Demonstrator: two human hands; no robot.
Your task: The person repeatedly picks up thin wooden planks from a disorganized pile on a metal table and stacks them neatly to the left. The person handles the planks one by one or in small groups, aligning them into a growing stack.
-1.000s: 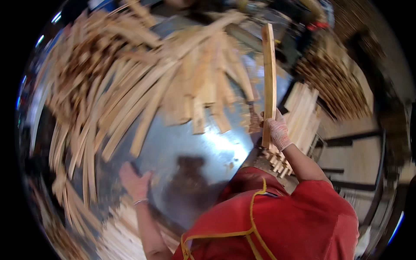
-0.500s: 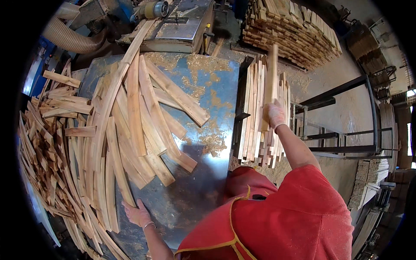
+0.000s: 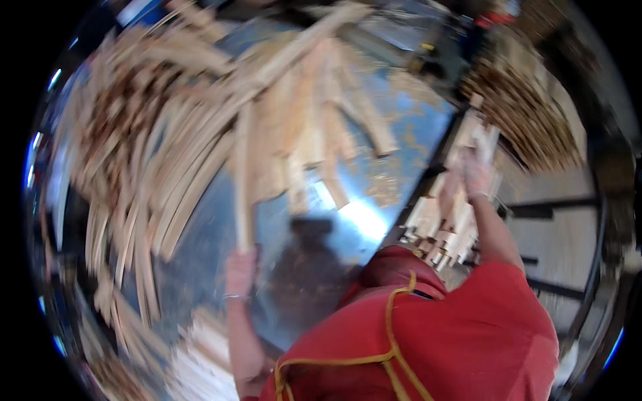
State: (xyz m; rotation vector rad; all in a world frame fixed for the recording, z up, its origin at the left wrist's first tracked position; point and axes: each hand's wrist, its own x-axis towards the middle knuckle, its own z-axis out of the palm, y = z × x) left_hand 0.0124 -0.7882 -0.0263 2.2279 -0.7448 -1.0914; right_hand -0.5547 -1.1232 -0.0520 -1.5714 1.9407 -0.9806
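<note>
My left hand (image 3: 242, 273) is closed around the near end of a long wooden slat (image 3: 245, 180) at the front of the metal table. The slat points away from me, its far end among the other slats. To the right, my right hand (image 3: 473, 175) lies over a bundle of pale wooden strips (image 3: 445, 217) beside the table. Motion blur smears its fingers, so I cannot make out whether it grips a strip. Several more slats (image 3: 314, 127) lie fanned out across the table, with a longer slat (image 3: 294, 57) lying slantwise over them.
A heap of curved slats (image 3: 144, 144) covers the table's left side. Pale strips (image 3: 200, 354) are stacked at the lower left. At the far right stand a large stack of boards (image 3: 525, 107) and a dark metal frame (image 3: 555, 208). Sawdust (image 3: 384, 187) is scattered on the metal table (image 3: 287, 234).
The view has swung leftward and blurred. My right hand's raised board has come down onto the bundle. My left hand, earlier touching a slat's end, now grips a slat.
</note>
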